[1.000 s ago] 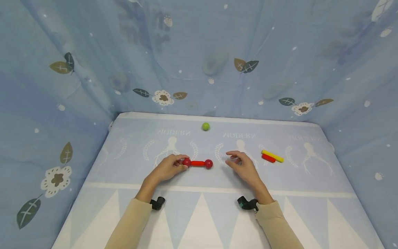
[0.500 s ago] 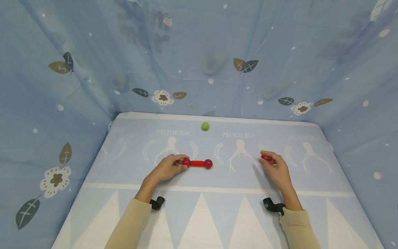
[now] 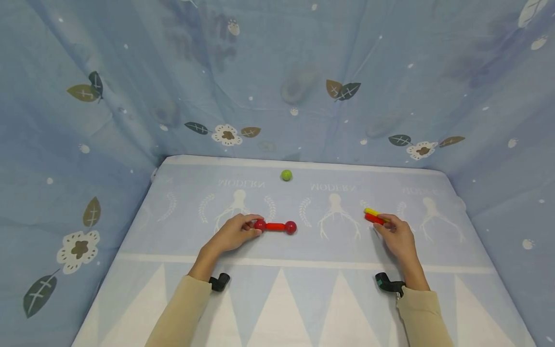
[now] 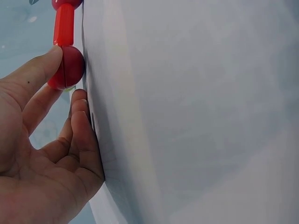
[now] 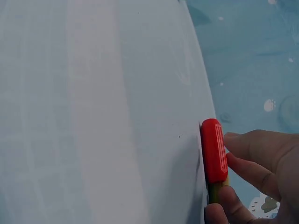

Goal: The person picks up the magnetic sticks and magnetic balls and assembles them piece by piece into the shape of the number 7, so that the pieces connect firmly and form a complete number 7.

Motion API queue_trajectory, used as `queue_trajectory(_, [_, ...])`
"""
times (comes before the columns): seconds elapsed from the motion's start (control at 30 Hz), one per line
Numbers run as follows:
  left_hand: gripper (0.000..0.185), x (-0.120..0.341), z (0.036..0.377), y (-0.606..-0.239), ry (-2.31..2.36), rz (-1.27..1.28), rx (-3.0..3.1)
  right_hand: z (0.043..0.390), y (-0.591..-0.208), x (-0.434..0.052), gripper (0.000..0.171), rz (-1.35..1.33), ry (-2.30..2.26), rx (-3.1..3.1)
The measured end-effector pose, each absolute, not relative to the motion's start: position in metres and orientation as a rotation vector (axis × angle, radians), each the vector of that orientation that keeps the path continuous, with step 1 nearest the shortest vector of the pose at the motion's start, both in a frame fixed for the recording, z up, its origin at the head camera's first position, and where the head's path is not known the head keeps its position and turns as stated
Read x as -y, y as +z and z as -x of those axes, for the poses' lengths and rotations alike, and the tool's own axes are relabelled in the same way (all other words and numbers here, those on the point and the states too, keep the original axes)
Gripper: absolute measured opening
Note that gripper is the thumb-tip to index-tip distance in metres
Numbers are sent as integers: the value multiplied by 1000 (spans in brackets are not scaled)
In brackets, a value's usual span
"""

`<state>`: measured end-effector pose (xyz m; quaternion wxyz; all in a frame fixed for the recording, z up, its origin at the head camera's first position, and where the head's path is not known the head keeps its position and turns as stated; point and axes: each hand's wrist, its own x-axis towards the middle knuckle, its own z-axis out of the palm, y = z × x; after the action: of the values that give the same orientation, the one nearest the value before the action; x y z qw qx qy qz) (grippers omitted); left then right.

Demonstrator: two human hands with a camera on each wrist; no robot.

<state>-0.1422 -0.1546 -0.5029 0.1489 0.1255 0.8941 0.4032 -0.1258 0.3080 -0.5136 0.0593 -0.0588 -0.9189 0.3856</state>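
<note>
Left grip (image 3: 234, 233) clamped on dumbbell (image 3: 275, 227); right grip (image 3: 396, 236) at red stick (image 3: 373, 218), closure indeterminate.
On the desk (image 3: 303, 250), the red stick lies beside the yellow stick (image 3: 370, 211); uneven pinching could separate them. Beyond, the green ball (image 3: 286, 175) may roll if bumped.

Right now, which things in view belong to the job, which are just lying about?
In the job, it seems:
red two-ball piece, in the left hand
red stick, at the right hand
yellow stick, beside the red one

Likely just lying about:
green ball, touched by neither hand
</note>
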Motion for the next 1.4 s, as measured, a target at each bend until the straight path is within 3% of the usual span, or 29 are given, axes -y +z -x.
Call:
queue_trajectory(0.87, [40, 154, 142, -502, 1166, -351, -2565, 127, -512, -299, 26, 129, 1086, 2761])
queue_trajectory(1.4, [40, 155, 142, -503, 1176, -382, -2565, 113, -485, -246, 22, -75, 1233, 2822])
